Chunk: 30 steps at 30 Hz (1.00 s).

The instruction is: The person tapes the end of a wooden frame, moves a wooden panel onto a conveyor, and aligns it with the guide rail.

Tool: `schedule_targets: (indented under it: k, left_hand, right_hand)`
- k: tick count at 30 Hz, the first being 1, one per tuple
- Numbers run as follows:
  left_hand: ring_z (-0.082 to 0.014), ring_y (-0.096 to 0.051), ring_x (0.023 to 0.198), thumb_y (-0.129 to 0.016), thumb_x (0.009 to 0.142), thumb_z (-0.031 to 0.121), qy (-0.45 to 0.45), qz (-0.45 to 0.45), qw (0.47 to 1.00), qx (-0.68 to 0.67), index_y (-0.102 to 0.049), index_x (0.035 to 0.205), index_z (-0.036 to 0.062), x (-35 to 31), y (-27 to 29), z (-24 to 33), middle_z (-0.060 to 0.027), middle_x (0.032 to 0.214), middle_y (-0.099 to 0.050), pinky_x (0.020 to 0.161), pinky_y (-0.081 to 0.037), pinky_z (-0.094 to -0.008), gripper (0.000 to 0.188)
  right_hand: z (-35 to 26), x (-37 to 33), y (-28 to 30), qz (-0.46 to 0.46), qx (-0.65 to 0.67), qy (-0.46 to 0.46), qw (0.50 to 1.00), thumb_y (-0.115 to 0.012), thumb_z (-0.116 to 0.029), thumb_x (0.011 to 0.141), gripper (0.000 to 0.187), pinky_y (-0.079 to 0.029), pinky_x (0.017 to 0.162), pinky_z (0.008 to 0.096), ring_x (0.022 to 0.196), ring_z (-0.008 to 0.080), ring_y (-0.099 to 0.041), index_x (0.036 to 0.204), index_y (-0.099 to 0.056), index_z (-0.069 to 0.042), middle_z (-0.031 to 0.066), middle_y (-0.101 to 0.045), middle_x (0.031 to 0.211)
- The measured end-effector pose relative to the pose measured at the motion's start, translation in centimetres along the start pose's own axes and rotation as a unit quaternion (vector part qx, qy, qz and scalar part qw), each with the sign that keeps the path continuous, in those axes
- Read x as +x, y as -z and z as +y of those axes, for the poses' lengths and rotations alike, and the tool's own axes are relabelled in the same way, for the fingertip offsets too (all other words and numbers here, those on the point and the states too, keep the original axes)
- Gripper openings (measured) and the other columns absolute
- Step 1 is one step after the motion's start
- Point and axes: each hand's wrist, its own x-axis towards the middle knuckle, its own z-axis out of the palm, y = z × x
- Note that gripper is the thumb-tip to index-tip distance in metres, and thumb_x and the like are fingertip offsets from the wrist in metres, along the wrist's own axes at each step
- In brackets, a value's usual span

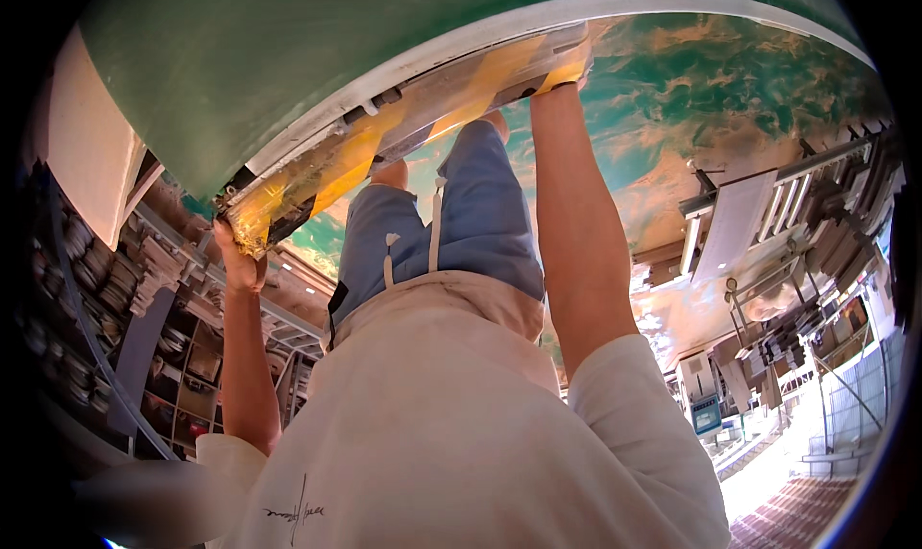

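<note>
A long bar with worn yellow and grey diagonal stripes [423,117] runs slantwise across the upper middle, along the pale rim of a large green surface [288,59]. At its lower left end, which is scuffed and coated yellow, my left hand [242,264] is closed around the edge. Toward the upper right end, my right hand [559,90] reaches up against the bar; its fingers are hidden behind it. Dark fittings [386,97] sit where the bar meets the rim. My legs in blue shorts [451,213] are just beyond my shirt, below the bar.
Worn green paint covers the floor [691,88]. On the left stand shelves [187,386] with many stacked pieces, near a pale panel [91,136]. Racks with slats [788,203] and a unit with a blue panel [706,414] are at the right.
</note>
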Motion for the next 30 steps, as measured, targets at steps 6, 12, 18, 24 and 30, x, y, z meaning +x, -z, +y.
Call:
schedule_targets:
  k: [6, 12, 18, 24, 30]
  left_hand:
    - [-0.0261, -0.057, 0.132, -0.055, 0.098, 0.069, -0.002, 0.037, 0.999, 0.013, -0.047, 0.15, 0.0128, -0.2, 0.1, 0.5, -0.0058, 0.144, -0.058, 0.112, -0.046, -0.0463, 0.078]
    - [-0.0254, -0.056, 0.134, -0.057, 0.092, 0.075, 0.026, 0.083, 0.996, 0.007, -0.047, 0.15, 0.0159, -0.4, -0.2, 1.1, -0.0042, 0.145, -0.057, 0.114, -0.044, -0.0474, 0.083]
    - [-0.0249, -0.056, 0.132, -0.055, 0.093, 0.076, 0.021, 0.137, 0.99, -0.035, -0.047, 0.148, 0.0194, -1.8, -1.2, 0.2, -0.0019, 0.142, -0.057, 0.112, -0.046, -0.0486, 0.08]
    - [-0.025, -0.057, 0.13, -0.05, 0.095, 0.077, 0.032, 0.154, 0.987, -0.039, -0.048, 0.146, 0.0183, -2.1, -2.0, -0.1, -0.0023, 0.139, -0.058, 0.111, -0.047, -0.0489, 0.078]
    - [-0.0249, -0.056, 0.132, -0.046, 0.097, 0.076, 0.023, 0.177, 0.984, -0.031, -0.048, 0.148, 0.015, -1.3, -4.3, 0.4, -0.0041, 0.142, -0.058, 0.112, -0.044, -0.0469, 0.079]
  right_hand:
    - [0.0, -3.2, -1.3, 0.111, -0.004, -0.006, 0.994, -0.03, -0.044, 0.107, 0.058, -0.038, 0.117, 0.047, 0.14, 0.0292, -0.045, 0.154, -0.044, -0.013, 0.0084, -0.044, 0.156]
    - [-0.7, -7.0, -2.9, 0.209, -0.027, -0.005, 0.977, -0.029, -0.043, 0.108, 0.056, -0.044, 0.112, 0.0466, 0.135, 0.0292, -0.051, 0.15, -0.049, -0.012, 0.0087, -0.05, 0.151]
    - [-1.4, -7.1, -3.3, 0.238, -0.053, -0.038, 0.969, -0.03, -0.038, 0.108, 0.051, -0.046, 0.108, 0.045, 0.13, 0.0283, -0.055, 0.148, -0.051, -0.014, 0.0074, -0.053, 0.148]
    - [-2.3, -7.0, -5.7, 0.282, -0.105, -0.035, 0.953, -0.029, -0.039, 0.109, 0.053, -0.047, 0.106, 0.0448, 0.128, 0.0295, -0.056, 0.147, -0.052, -0.011, 0.0084, -0.054, 0.146]
    - [-1.4, -5.3, -4.2, 0.247, -0.074, -0.006, 0.966, -0.034, -0.039, 0.108, 0.052, -0.051, 0.103, 0.0448, 0.123, 0.03, -0.06, 0.141, -0.058, -0.007, 0.0111, -0.058, 0.143]
